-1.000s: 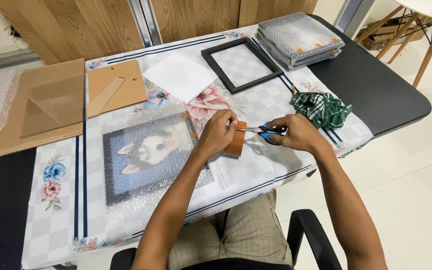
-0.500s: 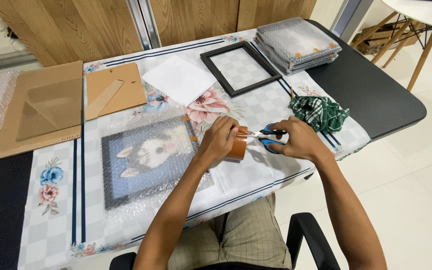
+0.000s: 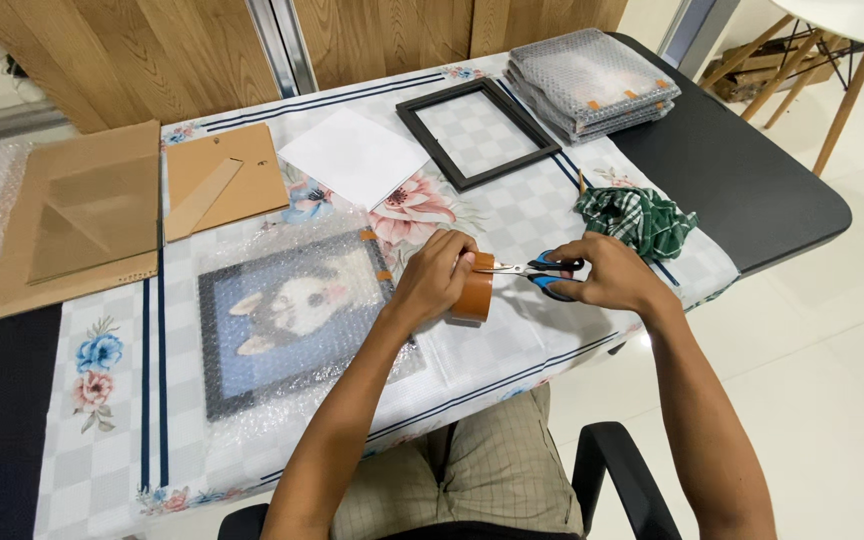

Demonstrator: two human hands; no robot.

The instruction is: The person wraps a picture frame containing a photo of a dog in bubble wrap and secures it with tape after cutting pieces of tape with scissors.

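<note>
My left hand grips a roll of brown packing tape standing on edge on the table. My right hand holds blue-and-black scissors, their blades pointing left and meeting the tape at the top of the roll. Just left of the roll lies a picture of a dog wrapped in bubble wrap, with small brown tape pieces on its right edge.
On the floral tablecloth lie an empty black picture frame, a white sheet, a brown frame backing board, a large cardboard piece, a green checked cloth and a stack of bubble-wrapped frames. A chair arm is near my right.
Both hands stay at the tape roll. The scissors have shifted slightly left against the roll's top; the view has moved a little.
</note>
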